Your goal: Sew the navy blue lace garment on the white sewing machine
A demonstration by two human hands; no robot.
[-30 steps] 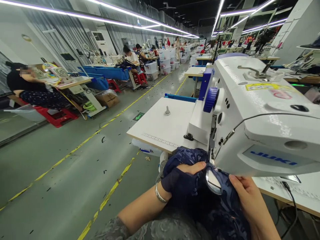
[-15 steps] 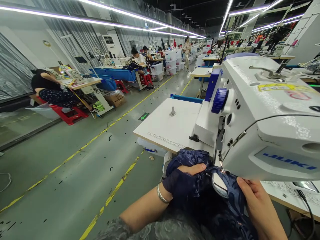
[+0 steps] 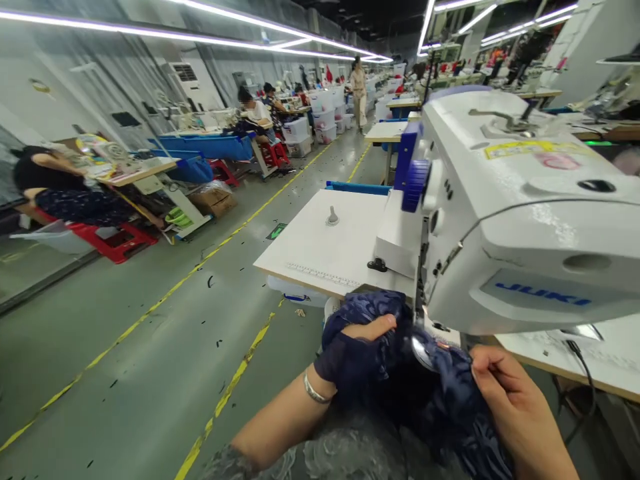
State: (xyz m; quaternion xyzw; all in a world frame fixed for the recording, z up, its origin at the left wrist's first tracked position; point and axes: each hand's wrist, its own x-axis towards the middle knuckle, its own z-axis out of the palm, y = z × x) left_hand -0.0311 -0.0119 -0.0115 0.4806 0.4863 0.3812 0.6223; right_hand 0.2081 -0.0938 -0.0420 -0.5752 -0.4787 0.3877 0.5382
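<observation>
Dark blue patterned fabric (image 3: 453, 387) hangs bunched in front of a white JUKI sewing machine (image 3: 540, 250). Part of it lies around the rounded metal end of the machine's narrow bed (image 3: 423, 352), just below the needle area. My left hand (image 3: 367, 331) is closed on a gathered bunch of the cloth left of the needle, its thumb on top and its fingers covered by the fabric. To the right of the bed, my right hand (image 3: 507, 387) pinches the fabric's edge between thumb and fingers.
A white table (image 3: 320, 240) with a printed ruler edge extends left of the machine, bearing a small grey knob (image 3: 332, 216). A cable (image 3: 583, 360) hangs at right. A yellow-taped aisle (image 3: 225, 400) runs left; people sit at other machines, and one person (image 3: 359, 93) stands farther off.
The fabric has come back from under the needle toward me, showing more of the plate there. My right hand has moved away from the needle with the edge. The view has turned slightly right.
</observation>
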